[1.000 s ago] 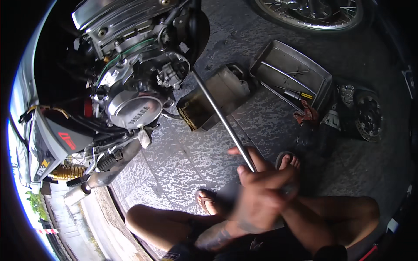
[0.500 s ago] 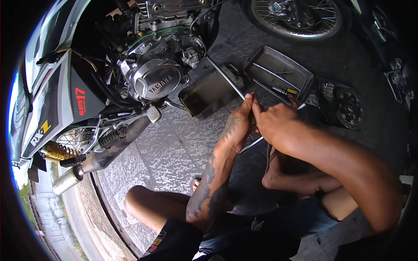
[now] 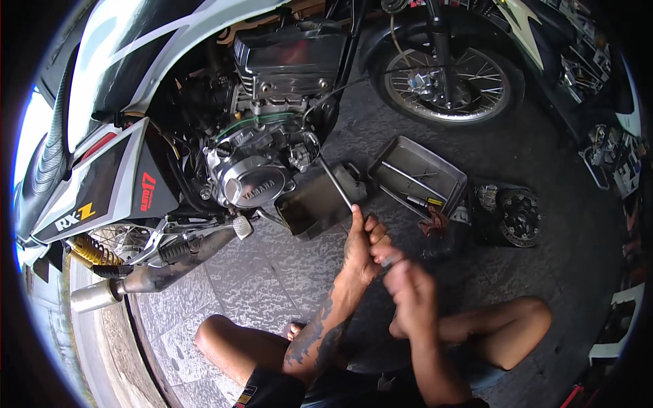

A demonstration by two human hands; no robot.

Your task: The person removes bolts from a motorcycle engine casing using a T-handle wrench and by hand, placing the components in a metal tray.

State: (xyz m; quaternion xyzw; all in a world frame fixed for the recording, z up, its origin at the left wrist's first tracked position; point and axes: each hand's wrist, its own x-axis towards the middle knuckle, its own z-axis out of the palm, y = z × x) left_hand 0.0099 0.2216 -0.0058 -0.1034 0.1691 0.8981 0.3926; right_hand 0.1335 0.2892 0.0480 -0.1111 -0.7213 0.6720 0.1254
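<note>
Steel is catching the light along a slim rod (image 3: 336, 182), which is slanting from the engine (image 3: 289, 75) down to the person's hands. The left hand (image 3: 364, 243) is gripping it, fingers wrapped round and thumb lying along the shaft. The right hand (image 3: 411, 289) is showing blurred just beside the left, near the rod's lower end; its fingers are looking curled, but whether they are holding anything, I cannot tell. The rod's far end is meeting the engine's side near a small fitting (image 3: 301, 157), the exact contact being too small to make out. Work is seemingly under way rather than finished: the tool is reaching the engine, and the round cover (image 3: 253, 182) is sitting in place. How far anything is turned or loosened, and so how much is remaining, is not showing. Below the rod, a stained pan (image 3: 320, 228) is lying on the floor. Farther right, a tray (image 3: 425, 163) is holding more rods and a screwdriver (image 3: 434, 201), with a rag (image 3: 433, 222) lying just beside it.
</note>
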